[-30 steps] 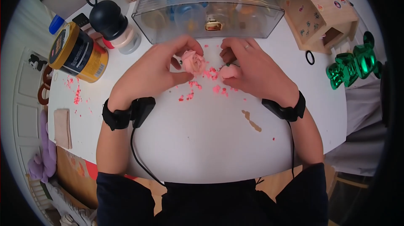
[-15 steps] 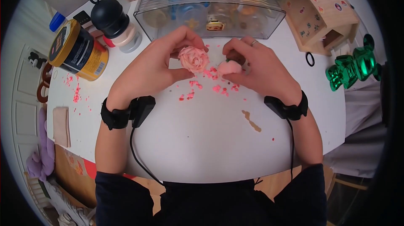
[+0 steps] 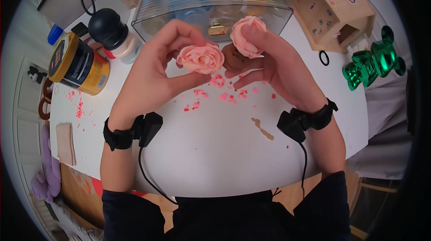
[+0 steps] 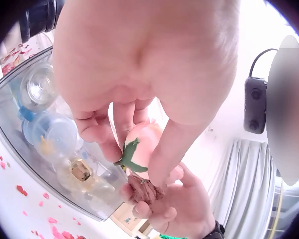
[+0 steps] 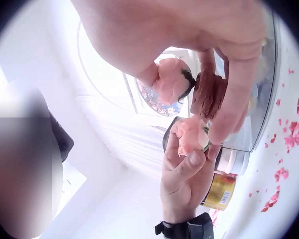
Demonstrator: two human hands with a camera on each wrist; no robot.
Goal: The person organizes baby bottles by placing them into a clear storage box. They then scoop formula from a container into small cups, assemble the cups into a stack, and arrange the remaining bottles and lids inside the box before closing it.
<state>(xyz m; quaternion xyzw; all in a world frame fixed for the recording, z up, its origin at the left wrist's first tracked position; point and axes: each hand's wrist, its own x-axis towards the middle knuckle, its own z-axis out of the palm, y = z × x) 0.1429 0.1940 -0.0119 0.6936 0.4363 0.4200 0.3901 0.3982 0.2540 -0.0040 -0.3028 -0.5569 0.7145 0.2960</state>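
Note:
In the head view my left hand (image 3: 150,68) pinches a pink rose head (image 3: 200,59) between thumb and fingers, its petals facing up. The left wrist view shows green sepals (image 4: 131,154) at that flower's base. My right hand (image 3: 285,57), raised to the right of it, holds a second pink rose head (image 3: 248,36) under its thumb. The same hand's fingers also grip a brown, rough-textured lump (image 5: 209,94), close beside the flower. Both flowers are held above the table, near each other. Part of the brown lump is hidden behind fingers.
Pink and red bits (image 3: 224,97) lie scattered on the white table (image 3: 211,151), with a tan smear (image 3: 262,129). Behind stands a clear box (image 3: 211,21) with a gold clasp. A yellow tub (image 3: 78,63) and black-topped bottle (image 3: 110,30) stand left; a green bear figure (image 3: 372,63), right.
My right hand has lifted and turned, bringing its rose up and showing the petals and brown lump. The left rose has tipped more toward the head camera. The head view has shifted slightly.

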